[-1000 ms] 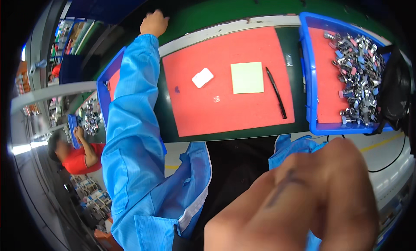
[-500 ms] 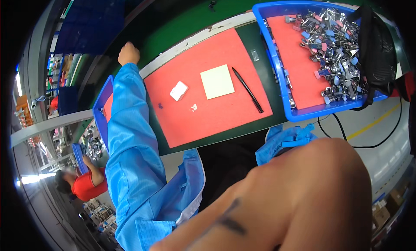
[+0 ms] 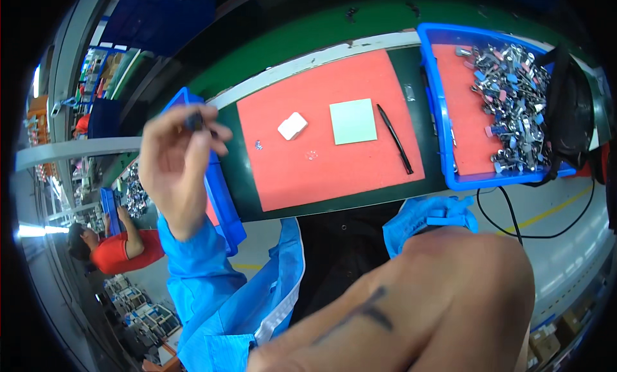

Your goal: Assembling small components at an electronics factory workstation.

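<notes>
My left hand [image 3: 177, 169] is raised over the blue tray [image 3: 226, 208] at the left, its palm turned up and slightly blurred. Thumb and fingers close on a small dark piece [image 3: 193, 121], too smeared to name. My bare right forearm [image 3: 411, 295] crosses the foreground, bent at the elbow; the right hand lies outside the picture. On a red sheet [image 3: 321, 186] lie a white block [image 3: 293, 126], a pale green pad of sticky notes [image 3: 353, 121] and a black pen [image 3: 394, 139]. Small clear bits [image 3: 312, 155] and a small bluish cluster [image 3: 258, 144] are near the block.
Many metal clips [image 3: 514, 108] with blue and pink parts fill much of the blue tray [image 3: 442, 115] on the right, where a black bag [image 3: 574, 115] overhangs. Beyond a pale rail runs a green surface [image 3: 302, 41] with small dark pieces. A person in red [image 3: 122, 250] works at far left.
My left hand has come back from the far green surface toward me and turned palm up, now with a small dark piece showing in its fingers. The whole view has shifted slightly.
</notes>
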Motion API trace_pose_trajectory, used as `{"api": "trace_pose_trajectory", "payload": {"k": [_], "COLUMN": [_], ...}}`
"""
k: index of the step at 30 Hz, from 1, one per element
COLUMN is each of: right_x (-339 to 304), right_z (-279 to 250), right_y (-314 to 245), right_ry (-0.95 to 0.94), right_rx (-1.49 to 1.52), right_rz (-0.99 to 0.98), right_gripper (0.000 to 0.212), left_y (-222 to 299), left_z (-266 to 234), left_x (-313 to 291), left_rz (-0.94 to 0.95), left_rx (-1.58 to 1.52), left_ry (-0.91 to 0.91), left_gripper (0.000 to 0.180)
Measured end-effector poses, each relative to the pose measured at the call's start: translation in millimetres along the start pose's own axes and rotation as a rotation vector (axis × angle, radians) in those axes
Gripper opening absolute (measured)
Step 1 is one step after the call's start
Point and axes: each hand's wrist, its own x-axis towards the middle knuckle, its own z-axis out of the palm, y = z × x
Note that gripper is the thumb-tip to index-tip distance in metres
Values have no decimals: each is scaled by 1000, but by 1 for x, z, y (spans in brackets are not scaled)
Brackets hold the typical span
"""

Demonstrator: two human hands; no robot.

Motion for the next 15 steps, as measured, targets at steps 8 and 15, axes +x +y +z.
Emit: {"api": "trace_pose_trajectory", "payload": {"k": [8, 15], "right_x": [4, 4], "right_z": [-4, -16], "right_y": [29, 47], "right_ry": [-94, -165], "right_rx": [62, 122], "right_rz": [57, 58], "right_gripper": [21, 21], "left_y": [-25, -24], "left_z": [19, 43], "left_x": [-68, -58], "left_rz": [-150, -255], "left_rx": [-443, -501], "left_ry": [42, 79], "left_gripper": [30, 28]}}
